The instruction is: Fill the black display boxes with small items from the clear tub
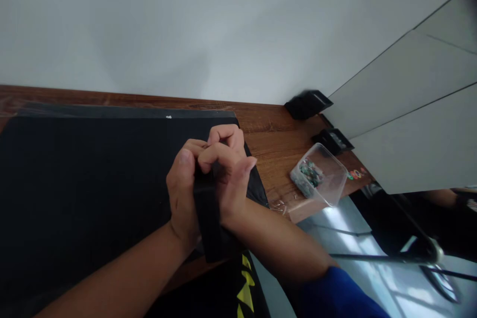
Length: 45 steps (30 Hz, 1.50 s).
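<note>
Over the right part of a black mat (pixel 93 184), my two hands meet around a flat black object (pixel 207 218). It looks like a slim box or a wide band, and its kind does not show. My left hand (pixel 182 186) presses along its left side, thumb upward and fingers wrapped behind. From the other side my right hand (pixel 231 174) curls its fingers over the top, with its thumb sticking out to the right. What lies between the palms is hidden.
Right of the mat, a clear plastic tub (pixel 331 174) with small colourful pieces stands at the edge of the wooden table (pixel 272 134). Two black holders (pixel 307 104) sit against the wall. Small coloured rings (pixel 357 174) lie beside the tub. A metal-framed chair (pixel 395 258) is at right.
</note>
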### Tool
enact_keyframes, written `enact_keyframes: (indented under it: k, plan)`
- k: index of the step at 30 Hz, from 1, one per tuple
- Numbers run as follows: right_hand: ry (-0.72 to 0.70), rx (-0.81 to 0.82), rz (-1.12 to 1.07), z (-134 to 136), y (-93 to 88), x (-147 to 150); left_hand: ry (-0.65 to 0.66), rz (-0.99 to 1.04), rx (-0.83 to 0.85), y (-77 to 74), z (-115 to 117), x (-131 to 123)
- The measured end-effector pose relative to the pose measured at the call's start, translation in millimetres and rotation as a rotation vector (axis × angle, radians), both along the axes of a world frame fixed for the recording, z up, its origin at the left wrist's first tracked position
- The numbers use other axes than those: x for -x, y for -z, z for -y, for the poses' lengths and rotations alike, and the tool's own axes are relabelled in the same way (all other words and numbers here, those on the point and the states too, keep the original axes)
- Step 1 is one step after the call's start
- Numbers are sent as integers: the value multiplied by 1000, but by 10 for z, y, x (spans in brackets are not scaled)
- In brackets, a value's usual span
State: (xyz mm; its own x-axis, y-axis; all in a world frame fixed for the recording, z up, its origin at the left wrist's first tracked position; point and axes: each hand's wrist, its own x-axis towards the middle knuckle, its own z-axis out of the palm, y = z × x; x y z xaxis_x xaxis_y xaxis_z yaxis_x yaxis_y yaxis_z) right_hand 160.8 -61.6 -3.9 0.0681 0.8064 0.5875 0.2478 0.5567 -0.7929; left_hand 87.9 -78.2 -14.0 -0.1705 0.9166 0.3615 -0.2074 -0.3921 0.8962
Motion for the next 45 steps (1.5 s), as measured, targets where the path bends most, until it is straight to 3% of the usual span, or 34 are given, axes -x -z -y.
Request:
enact_keyframes:
  k: [4, 10, 16, 21, 29, 32, 36, 42, 45]
  plan:
    - [22, -66, -7, -17, -22, -22, -21, 170, 40, -30, -6, -29]
    - [51, -38, -49, 20, -113, 7, -26, 147, 42, -149, 0, -60]
    - [112, -9, -144, -1, -21, 58, -77, 86, 37, -176, -24, -56]
    - [81, 16, -157, 9, 26, 67, -82, 56, 38, -168, -36, -41]
    - [-51, 24, -128, 22, -78, 12, -70, 23, 55, -171, -19, -30]
    - [-35, 28, -135, 31, -100, 11, -84, 59, 24, -154, -31, -35]
    - [-27, -46, -125, 29, -128, 3, -69, 108, -54, -129, -55, -19]
    - [-100, -231, -259, -117, -81, -48, -47, 86, -41, -117, -137, 99]
    - [-130, -211, -326, -176, -57, -58, -38, 105, -34, -128, -189, 155]
